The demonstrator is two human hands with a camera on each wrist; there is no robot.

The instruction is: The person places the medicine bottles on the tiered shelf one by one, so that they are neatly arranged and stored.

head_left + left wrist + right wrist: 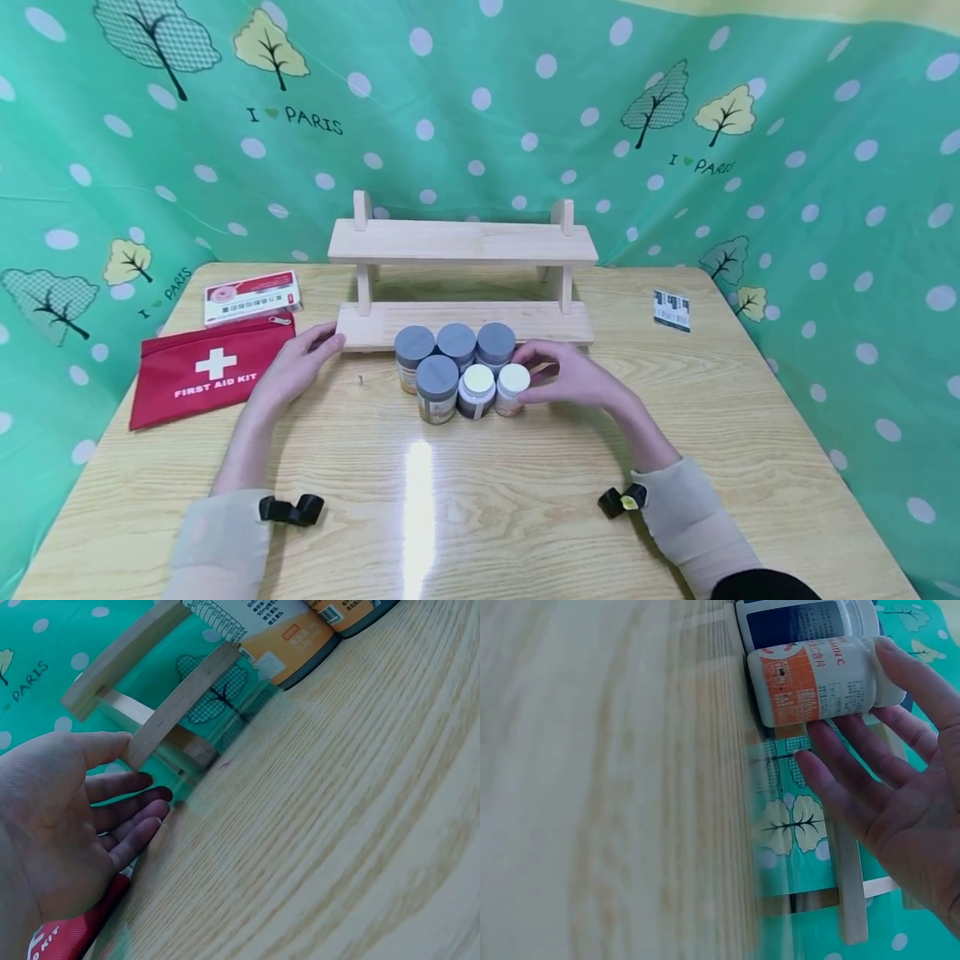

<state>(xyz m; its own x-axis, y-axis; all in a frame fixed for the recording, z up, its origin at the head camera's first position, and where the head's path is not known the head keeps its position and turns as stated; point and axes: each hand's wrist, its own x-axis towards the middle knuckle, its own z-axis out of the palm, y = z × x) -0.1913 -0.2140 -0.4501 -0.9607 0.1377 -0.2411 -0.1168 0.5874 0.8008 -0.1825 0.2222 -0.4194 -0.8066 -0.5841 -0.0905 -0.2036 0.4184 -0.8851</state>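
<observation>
In the head view, my right hand (566, 373) is at a small white vitamin C bottle (513, 388). Its thumb and fingers pinch the bottle near the cap; the right wrist view shows the orange-and-white label (799, 686). Beside it stands a white-capped bottle with a dark label (477, 390). Several grey-lidded bottles (437, 379) crowd against these two. On the other side, my left hand (296, 367) touches the left end of the wooden shelf's lower board (465, 321). In the left wrist view its thumb meets the board end, with the other fingers relaxed below.
A red first aid kit pouch (202, 367) lies left of the shelf, with a red-and-white medicine box (251, 297) behind it. Far right on the table lies a small printed packet (671, 310). The shelf's upper board (461, 242) rises behind the bottles, before a green curtain.
</observation>
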